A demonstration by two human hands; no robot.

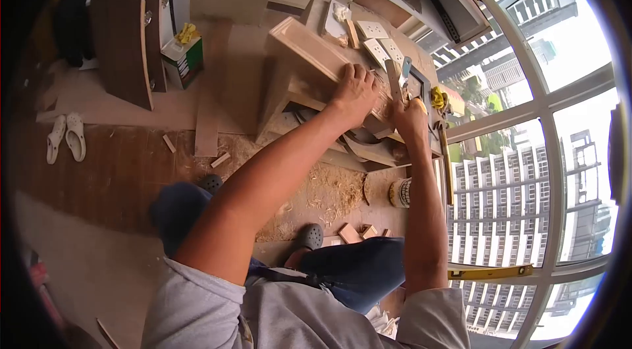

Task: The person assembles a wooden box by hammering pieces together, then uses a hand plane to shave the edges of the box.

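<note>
My left hand is closed over the wooden panel, near its end, with the fingers bent over the board. This panel has a raised edge and lies slantwise across a wooden cabinet carcass. Just right of it, my right hand is wrapped round a tool whose yellow-orange handle shows at the fingers; its kind I cannot tell. A pale flat strip and a blue-grey blade-like piece rise above that hand. Thin wood shavings lie between the hands.
White socket plates and a dark frame lie on the worktop. Shavings and wood offcuts cover the floor by my feet. A bucket stands under the bench, windows at right. A green-white box and cabinet doors stand at left.
</note>
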